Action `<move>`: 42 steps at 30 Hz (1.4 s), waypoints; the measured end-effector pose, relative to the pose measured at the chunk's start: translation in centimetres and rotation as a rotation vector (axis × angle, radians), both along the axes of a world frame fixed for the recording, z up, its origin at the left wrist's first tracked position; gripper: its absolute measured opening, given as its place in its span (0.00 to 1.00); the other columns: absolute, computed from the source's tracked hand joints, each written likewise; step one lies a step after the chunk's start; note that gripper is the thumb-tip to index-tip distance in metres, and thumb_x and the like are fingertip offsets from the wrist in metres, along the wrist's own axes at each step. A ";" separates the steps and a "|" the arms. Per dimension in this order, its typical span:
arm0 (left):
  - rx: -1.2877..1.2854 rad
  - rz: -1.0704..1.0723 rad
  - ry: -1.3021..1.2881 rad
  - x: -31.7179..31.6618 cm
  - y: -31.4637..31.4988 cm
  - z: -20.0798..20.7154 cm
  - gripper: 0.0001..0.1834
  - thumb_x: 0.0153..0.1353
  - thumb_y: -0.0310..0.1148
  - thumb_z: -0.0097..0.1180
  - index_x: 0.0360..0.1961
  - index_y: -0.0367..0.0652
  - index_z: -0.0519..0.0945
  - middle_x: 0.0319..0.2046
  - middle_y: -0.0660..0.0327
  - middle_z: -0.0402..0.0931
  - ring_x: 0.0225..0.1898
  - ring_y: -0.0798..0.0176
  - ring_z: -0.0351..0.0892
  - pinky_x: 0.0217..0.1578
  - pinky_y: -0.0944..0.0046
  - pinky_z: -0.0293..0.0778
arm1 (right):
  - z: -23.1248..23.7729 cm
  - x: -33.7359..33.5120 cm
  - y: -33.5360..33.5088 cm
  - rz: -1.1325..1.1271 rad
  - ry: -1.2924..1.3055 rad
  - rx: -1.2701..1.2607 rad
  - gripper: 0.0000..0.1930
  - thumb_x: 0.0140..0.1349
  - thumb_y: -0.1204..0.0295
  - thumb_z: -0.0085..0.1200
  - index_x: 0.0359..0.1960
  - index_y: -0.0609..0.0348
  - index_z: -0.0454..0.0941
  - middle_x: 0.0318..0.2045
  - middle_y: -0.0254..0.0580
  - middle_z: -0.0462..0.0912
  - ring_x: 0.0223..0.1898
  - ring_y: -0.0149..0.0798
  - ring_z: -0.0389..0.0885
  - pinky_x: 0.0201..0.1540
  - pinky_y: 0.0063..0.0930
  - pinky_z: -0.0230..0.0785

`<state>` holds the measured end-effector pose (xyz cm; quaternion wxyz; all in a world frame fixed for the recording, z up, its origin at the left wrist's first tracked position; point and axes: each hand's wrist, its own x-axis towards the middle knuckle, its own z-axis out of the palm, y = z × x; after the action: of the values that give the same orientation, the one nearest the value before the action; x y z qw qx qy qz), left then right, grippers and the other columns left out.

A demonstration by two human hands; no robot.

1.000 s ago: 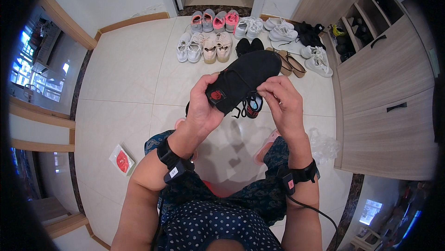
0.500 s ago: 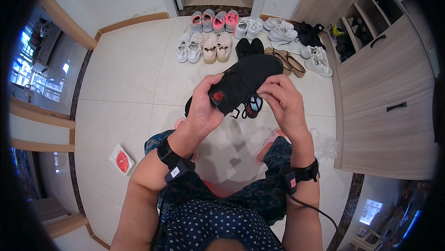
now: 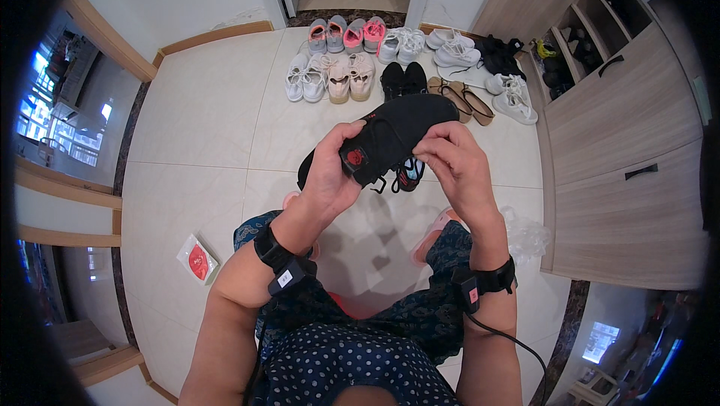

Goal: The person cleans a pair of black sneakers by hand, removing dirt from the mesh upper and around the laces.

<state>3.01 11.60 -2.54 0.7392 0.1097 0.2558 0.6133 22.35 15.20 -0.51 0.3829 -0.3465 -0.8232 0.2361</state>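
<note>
A black shoe (image 3: 401,125) with a red emblem is held up in front of me, tilted, its rounded end to the upper right. My left hand (image 3: 335,170) is wrapped round its lower left end, thumb on top. At the shoe's right edge my right hand (image 3: 454,155) pinches with thumb and fingertips closed together; whatever lies between the tips is hidden. Below the held shoe, another dark shoe with laces (image 3: 409,175) shows in part. More black shows behind my left hand, mostly covered.
Rows of shoes stand ahead: grey and pink sneakers (image 3: 328,35), white sneakers (image 3: 305,80), black shoes (image 3: 403,80), tan flats (image 3: 466,101). A wooden shoe cabinet (image 3: 622,158), partly open, lines the right. A red-and-white packet (image 3: 197,260) lies left; clear plastic (image 3: 525,233) lies right.
The black shoe has tipped slightly in my hands, its rounded end a little lower. Both hands keep nearly the same places and grip.
</note>
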 end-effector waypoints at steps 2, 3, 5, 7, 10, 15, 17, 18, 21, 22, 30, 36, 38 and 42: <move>0.023 -0.002 -0.004 0.0 0.0 0.0 0.19 0.62 0.35 0.44 0.49 0.35 0.74 0.42 0.58 0.79 0.41 0.64 0.80 0.45 0.64 0.75 | 0.1 0.1 0.0 -0.018 -0.004 0.014 0.07 0.49 0.79 0.60 0.31 0.59 0.79 0.32 0.39 0.74 0.35 0.41 0.75 0.36 0.29 0.68; 0.005 0.000 0.005 0.1 0.0 0.1 0.19 0.62 0.35 0.44 0.49 0.35 0.74 0.42 0.58 0.79 0.41 0.64 0.80 0.46 0.64 0.75 | 0.1 0.1 0.0 -0.018 -0.005 0.014 0.07 0.49 0.79 0.60 0.31 0.59 0.79 0.32 0.39 0.74 0.35 0.41 0.75 0.36 0.29 0.68; -0.014 0.003 0.014 0.0 0.0 0.1 0.19 0.62 0.35 0.44 0.49 0.35 0.74 0.42 0.58 0.79 0.41 0.64 0.80 0.46 0.64 0.75 | 0.1 0.2 -0.2 0.002 0.017 -0.095 0.07 0.48 0.78 0.61 0.31 0.58 0.80 0.32 0.39 0.74 0.34 0.42 0.75 0.35 0.30 0.68; -0.015 -0.021 0.004 -0.1 0.0 -0.1 0.18 0.62 0.35 0.44 0.49 0.35 0.74 0.42 0.58 0.79 0.41 0.64 0.80 0.46 0.64 0.75 | -0.1 0.1 -0.2 0.029 0.011 -0.072 0.07 0.48 0.79 0.61 0.31 0.58 0.80 0.31 0.39 0.75 0.34 0.41 0.75 0.34 0.30 0.69; -0.006 -0.039 -0.006 0.0 -0.1 0.0 0.18 0.62 0.36 0.44 0.48 0.36 0.74 0.42 0.58 0.79 0.40 0.64 0.80 0.45 0.64 0.75 | -0.3 0.1 -0.1 0.065 0.005 -0.052 0.08 0.47 0.79 0.61 0.31 0.58 0.80 0.30 0.38 0.75 0.33 0.41 0.75 0.33 0.30 0.69; -0.024 -0.023 0.011 0.1 -0.2 0.2 0.17 0.62 0.36 0.44 0.48 0.37 0.74 0.41 0.59 0.79 0.40 0.64 0.79 0.45 0.64 0.74 | -0.1 -0.2 -0.2 0.111 -0.045 0.008 0.11 0.46 0.79 0.62 0.34 0.56 0.80 0.28 0.38 0.75 0.32 0.41 0.75 0.33 0.30 0.69; -0.025 -0.015 0.014 0.2 -0.2 0.2 0.17 0.62 0.36 0.45 0.48 0.37 0.74 0.40 0.59 0.79 0.40 0.64 0.79 0.45 0.64 0.74 | -0.1 -0.5 -0.5 0.104 -0.070 0.009 0.10 0.47 0.78 0.61 0.33 0.55 0.80 0.28 0.38 0.74 0.32 0.41 0.74 0.33 0.31 0.69; -0.026 -0.013 0.022 0.2 -0.2 0.2 0.17 0.62 0.36 0.45 0.47 0.37 0.75 0.40 0.59 0.79 0.40 0.64 0.79 0.45 0.64 0.74 | -0.2 -0.6 -0.6 0.103 -0.071 0.009 0.10 0.47 0.78 0.61 0.33 0.55 0.80 0.28 0.38 0.74 0.32 0.41 0.74 0.33 0.31 0.69; -0.025 -0.010 0.023 0.4 -0.1 -0.2 0.17 0.62 0.36 0.45 0.46 0.36 0.75 0.40 0.59 0.79 0.40 0.64 0.79 0.44 0.64 0.74 | -0.5 -1.1 -0.8 0.051 -0.153 0.111 0.08 0.48 0.77 0.59 0.31 0.56 0.78 0.29 0.37 0.73 0.33 0.40 0.74 0.33 0.31 0.70; -0.024 -0.011 0.016 0.4 -0.1 -0.3 0.17 0.62 0.36 0.45 0.46 0.36 0.75 0.39 0.59 0.79 0.40 0.64 0.79 0.44 0.64 0.74 | -0.7 -1.3 -0.8 0.035 -0.187 0.153 0.07 0.47 0.78 0.58 0.30 0.56 0.76 0.29 0.37 0.73 0.34 0.40 0.73 0.33 0.31 0.70; -0.103 0.077 -0.013 0.6 0.2 -0.8 0.15 0.60 0.36 0.47 0.42 0.37 0.76 0.37 0.60 0.79 0.38 0.64 0.79 0.42 0.65 0.74 | -1.2 -2.0 -0.6 -0.002 -0.245 0.274 0.10 0.47 0.80 0.53 0.33 0.59 0.72 0.33 0.40 0.71 0.38 0.43 0.71 0.36 0.32 0.69; -0.083 0.110 0.000 0.2 0.3 -1.8 0.16 0.60 0.38 0.44 0.42 0.37 0.76 0.40 0.58 0.78 0.41 0.60 0.78 0.47 0.60 0.73 | -2.4 -2.7 -0.8 -0.005 -0.262 0.230 0.14 0.46 0.82 0.50 0.39 0.63 0.71 0.35 0.44 0.70 0.40 0.45 0.71 0.39 0.33 0.69; -0.077 0.113 -0.011 0.3 0.3 -2.0 0.16 0.60 0.37 0.44 0.41 0.37 0.76 0.39 0.58 0.78 0.41 0.60 0.78 0.47 0.60 0.73 | -2.6 -2.9 -1.0 -0.057 -0.291 0.251 0.15 0.46 0.83 0.50 0.40 0.65 0.71 0.35 0.45 0.70 0.40 0.46 0.71 0.41 0.33 0.69; -0.083 0.129 -0.020 0.2 0.3 -2.2 0.15 0.60 0.37 0.45 0.41 0.37 0.76 0.39 0.59 0.78 0.40 0.61 0.77 0.47 0.61 0.73 | -2.4 -3.1 -1.3 -0.053 -0.311 0.235 0.15 0.47 0.83 0.49 0.39 0.66 0.71 0.35 0.46 0.70 0.40 0.47 0.71 0.41 0.33 0.69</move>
<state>3.24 11.86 -4.74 0.7045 0.0562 0.2801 0.6497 19.25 13.93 -2.95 0.2950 -0.3535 -0.8848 0.0719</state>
